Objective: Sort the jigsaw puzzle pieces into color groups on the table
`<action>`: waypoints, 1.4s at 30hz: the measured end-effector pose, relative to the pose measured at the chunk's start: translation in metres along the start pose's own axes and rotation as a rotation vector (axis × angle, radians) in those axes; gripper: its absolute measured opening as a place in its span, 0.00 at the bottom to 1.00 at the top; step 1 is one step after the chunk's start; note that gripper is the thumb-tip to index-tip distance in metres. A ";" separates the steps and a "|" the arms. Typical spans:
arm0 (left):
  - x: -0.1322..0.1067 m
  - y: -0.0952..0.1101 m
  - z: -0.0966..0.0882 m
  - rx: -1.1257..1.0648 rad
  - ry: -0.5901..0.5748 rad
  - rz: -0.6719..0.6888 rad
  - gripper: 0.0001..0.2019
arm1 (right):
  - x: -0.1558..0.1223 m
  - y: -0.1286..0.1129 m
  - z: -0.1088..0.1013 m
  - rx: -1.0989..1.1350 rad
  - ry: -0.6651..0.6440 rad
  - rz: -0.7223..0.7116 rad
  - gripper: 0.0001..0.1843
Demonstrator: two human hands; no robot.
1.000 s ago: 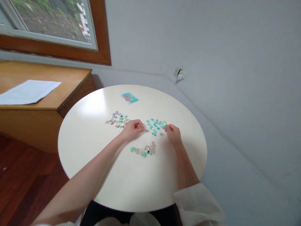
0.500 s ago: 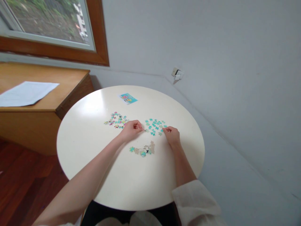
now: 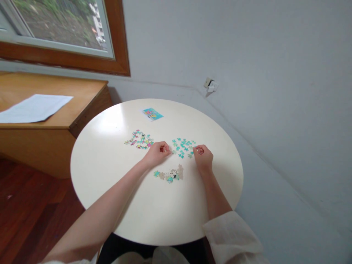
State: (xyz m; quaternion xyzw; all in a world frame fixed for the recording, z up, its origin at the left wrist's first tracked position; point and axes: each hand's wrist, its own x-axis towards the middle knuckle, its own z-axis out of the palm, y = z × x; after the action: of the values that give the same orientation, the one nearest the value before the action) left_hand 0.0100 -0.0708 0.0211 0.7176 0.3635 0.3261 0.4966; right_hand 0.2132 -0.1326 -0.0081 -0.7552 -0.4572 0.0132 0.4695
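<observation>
My left hand (image 3: pixel 158 153) is closed in a pinch at the left edge of a loose group of turquoise puzzle pieces (image 3: pixel 182 144). A small puzzle piece (image 3: pixel 172 152) shows at its fingertips. On the right edge of that group, my right hand (image 3: pixel 204 157) has its fingers curled together; whatever they hold is hidden. Multicoloured puzzle pieces (image 3: pixel 139 139) lie just beyond my left hand, partly covered by it. Nearer to me is a third cluster of puzzle pieces (image 3: pixel 170 175), several with grey backs up.
All of this lies on a round white table (image 3: pixel 154 216). A small colourful picture card (image 3: pixel 153 114) lies towards its far side. To the left stands a wooden desk (image 3: pixel 90 99) with white paper (image 3: pixel 41 107) on it. A wall socket (image 3: pixel 211 84) sits behind the table.
The whole view has shifted slightly, so everything appears a little further right. Both hands keep nearly the same place and pinched pose beside the turquoise pieces.
</observation>
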 end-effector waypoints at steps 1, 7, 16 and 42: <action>0.000 -0.001 0.001 0.004 0.010 -0.001 0.07 | -0.001 -0.002 -0.001 0.001 0.004 0.000 0.09; 0.001 -0.007 0.006 0.011 0.049 -0.005 0.06 | -0.003 -0.009 -0.004 -0.040 0.013 0.018 0.09; -0.002 -0.002 0.008 0.016 0.050 -0.043 0.06 | -0.004 -0.014 -0.006 -0.094 0.009 0.035 0.10; -0.003 0.002 0.007 0.004 0.098 -0.056 0.05 | -0.005 -0.015 -0.005 -0.075 -0.010 0.034 0.11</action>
State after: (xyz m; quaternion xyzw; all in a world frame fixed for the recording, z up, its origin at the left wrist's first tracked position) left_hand 0.0143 -0.0774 0.0211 0.6913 0.4081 0.3459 0.4857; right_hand 0.2024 -0.1371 0.0032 -0.7799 -0.4470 0.0076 0.4380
